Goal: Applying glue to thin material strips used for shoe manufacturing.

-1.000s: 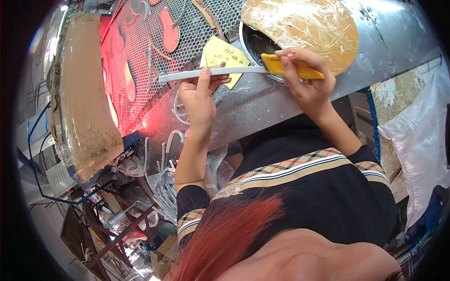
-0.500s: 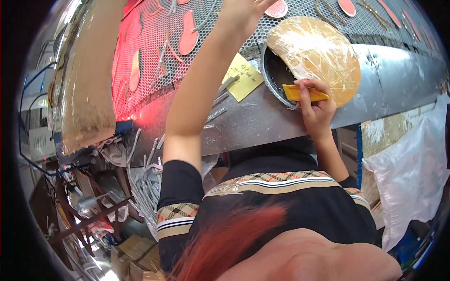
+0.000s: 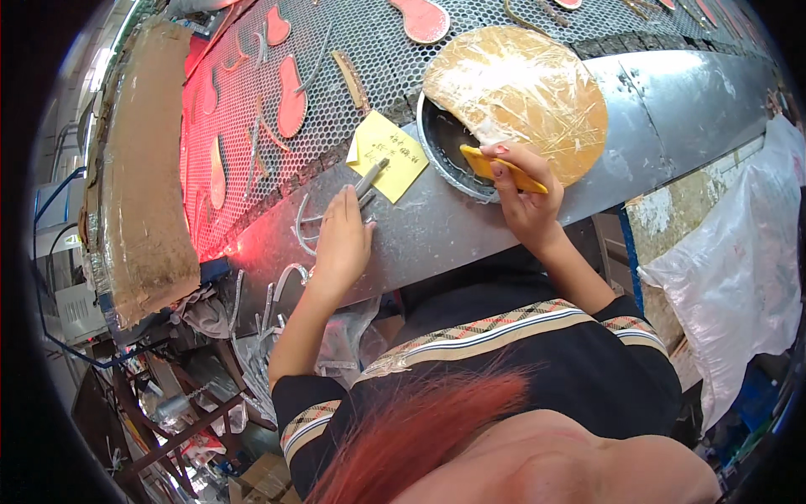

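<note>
A grey metal worktop runs along a perforated mesh bed strewn with red cut-out shapes. A round brown disc covers a dark bowl. The right hand has its fingers closed around a yellow knife at the bowl's rim. The left hand lies flat, fingers together, touching a thin metal rod beside a yellow note.

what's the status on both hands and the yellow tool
Left hand flat on metal ledge, fingertips at grey strip. Right hand grips yellow tool by round dish. Nothing blocking.
</note>
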Motion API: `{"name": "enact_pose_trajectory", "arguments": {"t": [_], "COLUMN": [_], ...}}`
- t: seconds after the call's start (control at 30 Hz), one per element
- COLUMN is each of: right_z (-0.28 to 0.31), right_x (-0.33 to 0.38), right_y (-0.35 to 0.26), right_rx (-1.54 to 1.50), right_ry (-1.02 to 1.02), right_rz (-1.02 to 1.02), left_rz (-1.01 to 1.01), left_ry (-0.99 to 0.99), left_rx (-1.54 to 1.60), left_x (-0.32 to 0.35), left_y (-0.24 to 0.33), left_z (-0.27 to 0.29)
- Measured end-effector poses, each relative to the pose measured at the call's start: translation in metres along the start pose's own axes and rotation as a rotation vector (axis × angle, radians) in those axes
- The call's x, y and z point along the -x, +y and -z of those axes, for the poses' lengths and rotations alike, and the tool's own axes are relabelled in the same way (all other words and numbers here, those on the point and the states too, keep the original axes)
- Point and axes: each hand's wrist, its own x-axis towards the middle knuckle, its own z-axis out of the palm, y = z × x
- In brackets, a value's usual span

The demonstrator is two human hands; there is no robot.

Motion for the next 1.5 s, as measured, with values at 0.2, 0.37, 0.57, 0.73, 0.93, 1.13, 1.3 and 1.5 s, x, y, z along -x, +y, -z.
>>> {"name": "enact_pose_trajectory", "arguments": {"t": [0.2,0.37,0.57,0.73,0.93,1.13,1.3,1.5], "right_z": [0.002,0.003,0.007,0.006,-0.009,-0.014,-0.009,0.004], "right_x": [-0.005,-0.002,0.003,0.007,0.001,-0.001,-0.003,-0.009], "right_y": [-0.006,-0.002,-0.001,-0.007,-0.001,-0.003,0.000,-0.010], "right_rx": [0.358,0.148,0.059,-0.193,-0.128,0.081,0.199,0.337], "right_ry": [-0.429,-0.275,-0.189,0.041,-0.136,-0.202,-0.112,-0.412], "right_rz": [0.113,0.057,0.034,-0.184,-0.057,-0.077,-0.004,0.135], "left_rz": [0.038,0.034,0.013,-0.062,-0.044,-0.115,-0.066,0.196], "left_ry": [0.033,0.000,0.291,0.063,-0.025,-0.083,-0.199,0.226], "left_rx": [0.150,0.086,0.498,0.742,0.742,0.712,0.801,1.383], "left_x": [0.001,-0.006,-0.030,-0.038,-0.040,-0.042,-0.039,-0.044], "left_y": [-0.017,-0.018,0.005,0.035,0.033,0.027,0.024,0.032], "left_z": [0.003,0.003,0.023,0.028,0.013,0.023,0.040,0.037]}}
